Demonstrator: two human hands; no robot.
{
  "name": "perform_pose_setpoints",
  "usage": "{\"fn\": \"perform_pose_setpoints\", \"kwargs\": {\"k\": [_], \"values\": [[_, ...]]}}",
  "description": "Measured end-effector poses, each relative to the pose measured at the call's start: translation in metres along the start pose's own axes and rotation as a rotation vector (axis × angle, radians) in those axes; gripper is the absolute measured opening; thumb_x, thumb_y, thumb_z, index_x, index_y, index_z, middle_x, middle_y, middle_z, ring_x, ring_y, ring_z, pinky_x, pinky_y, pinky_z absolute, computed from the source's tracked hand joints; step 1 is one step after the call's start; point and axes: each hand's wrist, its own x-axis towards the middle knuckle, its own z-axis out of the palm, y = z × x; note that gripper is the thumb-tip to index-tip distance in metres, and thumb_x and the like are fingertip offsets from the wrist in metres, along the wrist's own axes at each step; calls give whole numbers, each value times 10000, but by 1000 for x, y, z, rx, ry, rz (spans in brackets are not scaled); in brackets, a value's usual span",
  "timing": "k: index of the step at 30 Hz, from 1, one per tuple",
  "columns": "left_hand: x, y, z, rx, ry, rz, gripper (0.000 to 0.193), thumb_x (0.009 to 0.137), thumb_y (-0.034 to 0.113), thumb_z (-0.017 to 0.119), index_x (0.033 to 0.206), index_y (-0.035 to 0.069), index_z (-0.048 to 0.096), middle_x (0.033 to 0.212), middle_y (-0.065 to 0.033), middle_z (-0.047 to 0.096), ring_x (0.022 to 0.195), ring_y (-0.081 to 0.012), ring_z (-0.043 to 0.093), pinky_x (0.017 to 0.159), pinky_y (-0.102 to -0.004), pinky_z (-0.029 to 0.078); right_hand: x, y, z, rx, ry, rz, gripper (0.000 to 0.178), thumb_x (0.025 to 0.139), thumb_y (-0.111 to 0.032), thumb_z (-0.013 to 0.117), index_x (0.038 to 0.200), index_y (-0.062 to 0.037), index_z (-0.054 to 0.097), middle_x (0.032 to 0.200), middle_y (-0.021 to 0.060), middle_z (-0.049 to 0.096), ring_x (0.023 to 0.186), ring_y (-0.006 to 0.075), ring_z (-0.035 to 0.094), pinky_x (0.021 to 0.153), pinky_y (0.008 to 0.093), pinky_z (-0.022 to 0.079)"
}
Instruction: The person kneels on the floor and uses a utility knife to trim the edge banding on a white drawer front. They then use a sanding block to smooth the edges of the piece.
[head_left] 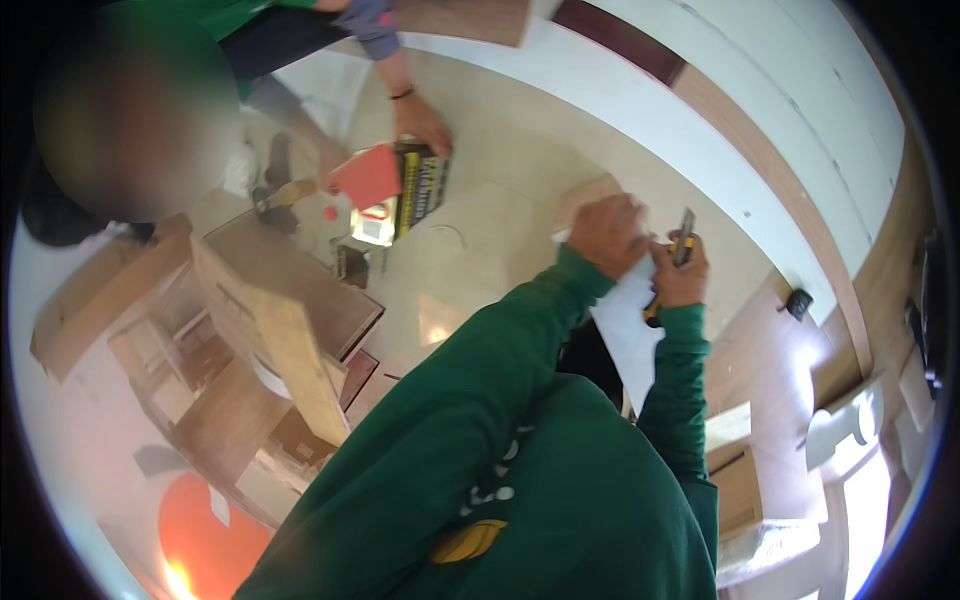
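Lengthwise, the cutter (684, 243) points blade-first forward, right fingers (698, 262) curled around it; left fingers' (622, 216) pose unclear.

Your left hand (608, 235) is blurred, so you cannot tell what its fingertips touch. Your right hand (682, 285) hides part of the utility knife's (684, 248) handle, and your sleeves (675, 385) cover edges of the white sheet (630, 325). Across from you, a co-worker's head (135, 120) is blurred out. The black object (797, 303) at right is too small to identify; the picture's lower edge crops the orange rounded object (205, 535).
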Motion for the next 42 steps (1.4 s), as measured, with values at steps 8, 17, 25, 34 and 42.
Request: {"fn": "perform_pose_setpoints", "kwargs": {"k": [8,17,25,34,42], "values": [[3,-22,-26,175,-163,415,328,811,373,687,1053,152,689,1262,-109,576,1215,-307,531,957,-479,445,21,-18,-7,-65,-263,297,315,762,-128,752,1006,-19,585,699,81,601,518,172,583,465,341,502],[38,4,-63,335,-579,649,229,828,276,726,1036,181,713,1077,-42,619,1188,-247,525,1026,-497,375,24,-30,-6,-31,-276,201,285,771,-183,734,912,32,611,721,110,670,567,202,652,508,377,546],[22,1,-37,173,-441,263,156,884,229,664,1020,184,726,1104,-44,620,1145,-265,546,1028,-515,352,-51,-1,-64,121,-189,262,257,947,-219,543,1092,-10,500,830,118,626,651,193,633,508,346,541],[37,-9,-5,195,-160,-189,188,894,249,601,943,127,735,937,-92,676,897,-322,639,830,-448,463,-98,-11,-33,-275,-73,-144,196,960,-207,541,1026,-25,510,790,248,660,748,458,643,696,549,493],[34,17,-5,206,38,-333,365,906,144,508,1252,57,583,865,-89,695,803,-322,655,709,-476,459,-84,-51,-24,-459,-193,-7,208,969,-214,537,1034,-22,492,895,219,653,780,437,656,706,527,514]]}}
